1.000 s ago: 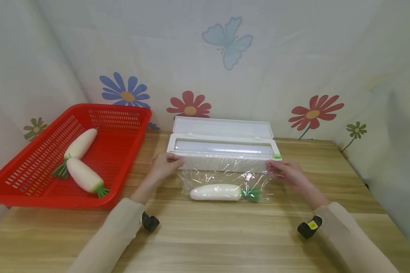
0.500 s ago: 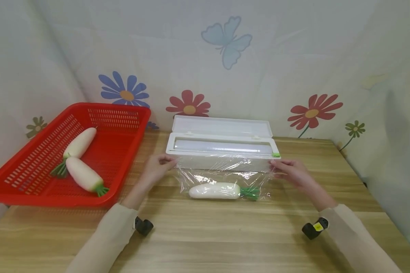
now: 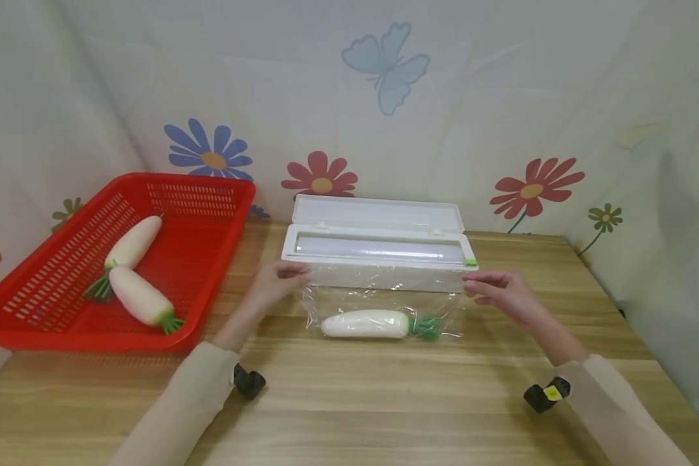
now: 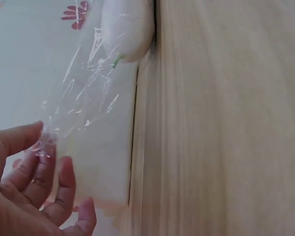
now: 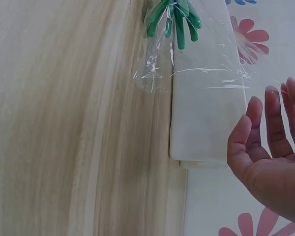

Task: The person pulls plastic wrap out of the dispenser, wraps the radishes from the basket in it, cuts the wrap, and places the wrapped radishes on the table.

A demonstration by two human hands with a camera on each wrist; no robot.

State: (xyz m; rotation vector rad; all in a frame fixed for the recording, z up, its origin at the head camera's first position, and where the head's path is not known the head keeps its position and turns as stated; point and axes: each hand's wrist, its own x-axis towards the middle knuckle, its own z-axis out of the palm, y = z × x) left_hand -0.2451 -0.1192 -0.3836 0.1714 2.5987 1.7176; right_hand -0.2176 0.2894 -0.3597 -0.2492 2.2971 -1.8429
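Note:
A clear sheet of cling film hangs from the front of a white cling film dispenser and lies over a white radish with green stems. My left hand pinches the film's left side between thumb and forefinger, as the left wrist view shows. On the right side, the film's edge is pinched at the fingertips of my right hand; its other fingers are loosely bent. Both hands are at the ends of the dispenser, whose lid stands raised, with the film roll showing inside.
To the left, a red plastic basket holds two more white radishes, one behind the other. Everything stands on a wooden table. A white curtain with printed flowers and a butterfly hangs behind.
My right hand has shifted slightly right with the film's edge. My left hand moved a little left, then partly back. The film over the radish looks smoother; the radish and dispenser stay in place.

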